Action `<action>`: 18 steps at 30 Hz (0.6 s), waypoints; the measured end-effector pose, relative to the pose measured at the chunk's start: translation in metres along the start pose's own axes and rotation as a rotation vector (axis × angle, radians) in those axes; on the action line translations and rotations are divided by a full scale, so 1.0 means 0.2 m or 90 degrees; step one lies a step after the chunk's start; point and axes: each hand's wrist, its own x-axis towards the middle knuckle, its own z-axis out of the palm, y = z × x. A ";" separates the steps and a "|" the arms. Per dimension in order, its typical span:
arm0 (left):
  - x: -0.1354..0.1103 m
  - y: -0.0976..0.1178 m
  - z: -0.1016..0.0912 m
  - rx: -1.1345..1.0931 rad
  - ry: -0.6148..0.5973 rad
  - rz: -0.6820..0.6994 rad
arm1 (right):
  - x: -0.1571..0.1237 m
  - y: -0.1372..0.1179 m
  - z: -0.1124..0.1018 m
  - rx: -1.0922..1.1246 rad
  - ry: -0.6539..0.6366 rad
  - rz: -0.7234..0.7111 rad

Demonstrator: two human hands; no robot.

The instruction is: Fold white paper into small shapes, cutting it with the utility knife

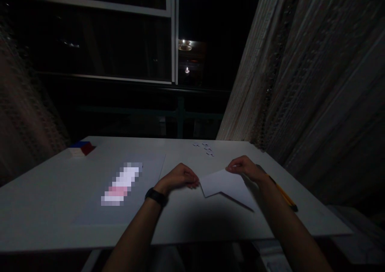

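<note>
A folded sheet of white paper (225, 183) is held at two of its corners, partly lifted off the white table (180, 228). My left hand (182, 176), with a dark watch (156, 197) at the wrist, pinches the paper's left corner. On the far right corner, the thumb and fingers of my right hand (245, 167) are closed. The paper's near edge has a notch in it and throws a shadow on the table. Beside my right forearm lies a yellow and black tool (284, 195), partly hidden by the arm.
A larger pale sheet (150, 208) lies at the left, with a bright pixelated patch (122, 183) on it. A blue, red and white box (81, 148) stands at the far left. Several small paper bits (207, 148) lie at the back. Curtains (249, 71) hang behind the table.
</note>
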 end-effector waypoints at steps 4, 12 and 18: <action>0.03 -0.02 0.00 -0.037 0.107 0.023 | 0.00 0.06 0.07 0.030 0.012 0.010; 0.03 -0.02 0.07 0.108 0.139 -0.013 | 0.05 0.02 0.29 0.061 -0.040 0.027; 0.04 -0.03 0.07 0.121 0.113 0.011 | 0.13 -0.06 0.32 -0.061 -0.232 0.007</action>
